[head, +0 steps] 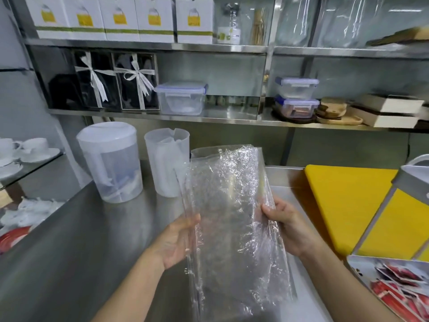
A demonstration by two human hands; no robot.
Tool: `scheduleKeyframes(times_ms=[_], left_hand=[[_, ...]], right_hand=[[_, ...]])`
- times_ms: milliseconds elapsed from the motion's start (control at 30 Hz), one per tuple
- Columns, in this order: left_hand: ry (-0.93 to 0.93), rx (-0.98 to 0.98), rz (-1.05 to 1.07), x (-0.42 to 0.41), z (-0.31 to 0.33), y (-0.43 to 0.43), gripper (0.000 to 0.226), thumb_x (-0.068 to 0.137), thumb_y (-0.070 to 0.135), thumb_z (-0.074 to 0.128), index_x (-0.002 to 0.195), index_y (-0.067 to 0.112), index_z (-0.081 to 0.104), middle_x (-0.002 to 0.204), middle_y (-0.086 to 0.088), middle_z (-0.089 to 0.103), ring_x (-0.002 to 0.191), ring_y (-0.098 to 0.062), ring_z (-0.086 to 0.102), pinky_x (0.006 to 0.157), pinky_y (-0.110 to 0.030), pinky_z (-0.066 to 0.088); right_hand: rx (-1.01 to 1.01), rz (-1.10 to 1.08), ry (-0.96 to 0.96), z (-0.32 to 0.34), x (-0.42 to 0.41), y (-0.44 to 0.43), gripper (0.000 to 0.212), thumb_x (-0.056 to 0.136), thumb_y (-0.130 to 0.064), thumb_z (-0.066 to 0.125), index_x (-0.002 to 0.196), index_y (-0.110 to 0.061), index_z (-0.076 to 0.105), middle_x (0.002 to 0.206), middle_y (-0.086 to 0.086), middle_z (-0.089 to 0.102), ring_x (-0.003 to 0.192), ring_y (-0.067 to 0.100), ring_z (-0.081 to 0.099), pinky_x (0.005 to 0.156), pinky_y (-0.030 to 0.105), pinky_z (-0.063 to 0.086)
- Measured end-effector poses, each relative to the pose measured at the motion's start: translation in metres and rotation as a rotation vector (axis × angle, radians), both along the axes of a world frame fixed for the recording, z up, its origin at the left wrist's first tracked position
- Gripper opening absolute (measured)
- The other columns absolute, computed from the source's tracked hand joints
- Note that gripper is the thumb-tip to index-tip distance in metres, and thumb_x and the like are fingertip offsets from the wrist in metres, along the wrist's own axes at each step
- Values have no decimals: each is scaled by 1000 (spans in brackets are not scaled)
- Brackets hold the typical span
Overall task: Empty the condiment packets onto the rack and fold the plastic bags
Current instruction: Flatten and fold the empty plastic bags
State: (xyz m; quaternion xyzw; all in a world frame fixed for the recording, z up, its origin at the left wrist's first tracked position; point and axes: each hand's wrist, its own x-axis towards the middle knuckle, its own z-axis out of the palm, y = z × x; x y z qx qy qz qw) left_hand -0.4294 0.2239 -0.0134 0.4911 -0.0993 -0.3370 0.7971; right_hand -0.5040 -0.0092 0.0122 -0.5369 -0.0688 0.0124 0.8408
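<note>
The left hand (178,242) and the right hand (286,226) each pinch one side edge of the empty plastic bag (229,219) stretched between them above the worktop (76,252), so the slippery, crinkled film may slide from a hand and fold crooked.

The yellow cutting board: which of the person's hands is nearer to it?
Right. The right hand grips the plastic bag just beside the yellow cutting board; the left hand holds the bag's far edge.

Clear plastic bag (228,219), red packets (399,291)
</note>
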Motion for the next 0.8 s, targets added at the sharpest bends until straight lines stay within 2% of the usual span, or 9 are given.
scheduleKeyframes(times_ms=[100,200,333,400,467,567,600,700,800], left_hand=[[4,112,94,0,-2,-2,72,42,15,83,108,0,60,82,-11,73,74,-23,71,67,-33,59],[-72,295,256,-2,1,-1,76,52,20,79,117,-1,47,106,-13,66,100,-23,62,92,-42,48],[-285,437,289,-5,10,2,37,72,20,76,101,2,61,104,-12,68,94,-16,61,99,-37,41],[-392,499,273,-8,15,3,19,82,17,68,95,4,66,96,-7,69,88,-12,62,91,-29,46],[-512,560,224,-11,21,6,6,84,21,65,88,17,64,82,6,69,79,-6,60,71,-16,44],[-536,499,80,-11,22,12,22,76,15,74,91,23,60,61,6,68,62,-11,61,59,-19,47],[-541,484,80,-10,21,13,23,76,9,73,94,19,61,58,4,67,56,-10,60,55,-20,47],[-460,369,156,-7,16,14,16,74,1,71,85,7,61,50,2,60,41,-10,49,40,-21,39],[-348,222,156,-12,18,10,6,63,1,62,66,7,61,46,1,54,39,-9,46,37,-16,35]], right_hand=[[0,-50,59,-3,-1,2,53,49,-23,88,93,-1,66,75,12,70,63,21,67,61,29,58],[-82,-116,101,0,-8,2,19,54,-16,81,69,-11,71,60,0,67,58,11,60,56,15,51],[-158,-39,256,-3,-18,-4,33,72,14,60,95,-10,60,48,-1,59,45,8,58,45,16,49],[-241,-31,302,-4,-19,-6,43,72,13,62,107,-11,58,45,-2,55,43,7,54,42,16,45],[-290,-88,307,-7,-18,-8,43,69,9,68,110,-1,59,52,2,61,45,10,57,41,18,44],[-281,-158,315,-12,-17,-12,64,44,-14,89,102,2,65,62,11,63,49,15,60,43,20,42],[-259,-161,305,-13,-18,-13,59,41,-14,90,95,-1,69,62,11,64,50,15,60,44,20,44],[-201,-137,278,-12,-19,-15,14,68,13,65,78,2,66,55,8,68,47,12,64,43,16,50],[-273,-123,243,-14,-22,-18,35,78,22,48,59,1,68,52,7,69,49,12,66,45,16,50]])
